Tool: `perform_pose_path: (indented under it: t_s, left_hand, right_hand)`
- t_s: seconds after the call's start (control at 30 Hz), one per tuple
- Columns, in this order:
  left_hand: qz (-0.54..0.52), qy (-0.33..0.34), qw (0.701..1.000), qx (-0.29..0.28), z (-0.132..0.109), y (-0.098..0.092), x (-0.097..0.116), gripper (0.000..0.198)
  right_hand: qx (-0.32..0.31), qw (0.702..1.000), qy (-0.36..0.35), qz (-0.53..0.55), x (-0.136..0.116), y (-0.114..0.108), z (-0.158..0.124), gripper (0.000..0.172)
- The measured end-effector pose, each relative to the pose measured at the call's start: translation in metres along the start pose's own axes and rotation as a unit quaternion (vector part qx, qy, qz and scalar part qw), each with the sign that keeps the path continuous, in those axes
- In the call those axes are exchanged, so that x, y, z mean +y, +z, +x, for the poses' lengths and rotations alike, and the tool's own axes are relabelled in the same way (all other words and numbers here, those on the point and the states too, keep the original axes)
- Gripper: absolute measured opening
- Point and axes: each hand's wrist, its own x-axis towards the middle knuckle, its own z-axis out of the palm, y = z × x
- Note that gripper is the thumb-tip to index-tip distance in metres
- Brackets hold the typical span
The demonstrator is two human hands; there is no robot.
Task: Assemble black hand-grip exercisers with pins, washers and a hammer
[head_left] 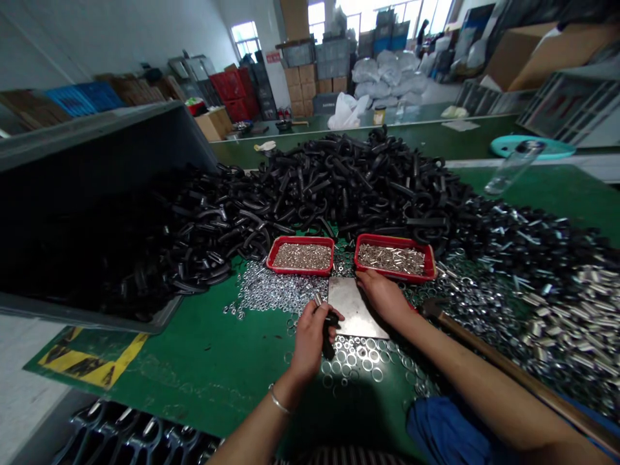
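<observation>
My left hand (312,332) is closed around a black plastic handle (329,342), with a small silvery metal end showing above the fingers. It is at the left edge of a flat metal plate (349,303). My right hand (385,297) lies over the plate's far right part, its fingertips bunched near the front left corner of the right red tray (431,274). What those fingertips hold, if anything, is hidden. That tray contains small metal pins (392,258). The left red tray (269,261) is full of tiny metal pieces (303,256).
Loose metal rings (349,358) and nuts (271,287) surround the plate. A large heap of black handles (339,181) rises behind the trays. A hammer (484,352) lies under my right forearm, beside metal sleeves (566,316). A grey crate (165,316) tips open at left.
</observation>
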Motion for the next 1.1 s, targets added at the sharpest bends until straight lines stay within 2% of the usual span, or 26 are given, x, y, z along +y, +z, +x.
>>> perform_pose_path:
  t_s: [0.07, 0.13, 0.23, 0.37, 0.53, 0.67, 0.77, 0.87, 0.93, 1.0, 1.07, 1.1]
  left_hand:
    - [0.032, 0.029, 0.999, -0.006, 0.001, -0.008, 0.009, 0.034]
    - [0.058, 0.041, 0.997, -0.011, 0.002, -0.013, 0.016, 0.034]
    - [0.05, 0.046, 0.998, 0.016, 0.005, -0.014, 0.016, 0.033]
    - [0.047, 0.057, 0.996, 0.049, 0.012, 0.0, 0.008, 0.033]
    - [0.066, 0.094, 0.993, 0.024, 0.018, 0.023, 0.006, 0.036]
    - [0.058, 0.095, 0.993, 0.026, 0.021, 0.027, 0.004, 0.04]
    - [0.095, 0.091, 0.99, 0.051, 0.021, 0.022, 0.004, 0.041]
    - [0.149, 0.12, 0.98, 0.05, 0.019, 0.022, 0.008, 0.037]
    - [0.176, 0.151, 0.972, 0.036, 0.016, 0.027, 0.011, 0.033]
    - [0.191, 0.171, 0.966, 0.025, 0.013, 0.035, 0.013, 0.03]
    - [0.198, 0.176, 0.964, 0.023, 0.011, 0.041, 0.012, 0.029]
    - [0.201, 0.177, 0.963, 0.025, 0.01, 0.043, 0.011, 0.028]
  right_hand:
    - [-0.001, 0.995, 0.006, -0.096, -0.002, 0.004, 0.009, 0.027]
    - [-0.001, 0.993, 0.012, -0.114, -0.005, 0.008, 0.01, 0.027]
    - [0.005, 0.99, 0.023, -0.138, -0.006, 0.009, 0.003, 0.029]
    - [0.026, 0.988, 0.009, -0.154, 0.002, 0.007, -0.008, 0.029]
    - [0.014, 0.987, -0.054, -0.15, 0.015, 0.004, -0.01, 0.023]
    - [0.008, 0.989, -0.064, -0.136, 0.019, 0.002, -0.01, 0.022]
    - [0.045, 0.996, -0.062, -0.045, 0.017, -0.002, -0.019, 0.022]
    - [0.074, 0.987, -0.048, 0.138, 0.01, -0.009, -0.034, 0.017]
    - [0.051, 0.959, -0.02, 0.277, 0.004, -0.015, -0.042, 0.015]
    - [0.003, 0.913, 0.024, 0.408, -0.001, -0.019, -0.047, 0.018]
    - [-0.025, 0.869, 0.06, 0.49, -0.003, -0.02, -0.048, 0.021]
    - [-0.024, 0.859, 0.072, 0.507, -0.004, -0.019, -0.048, 0.021]
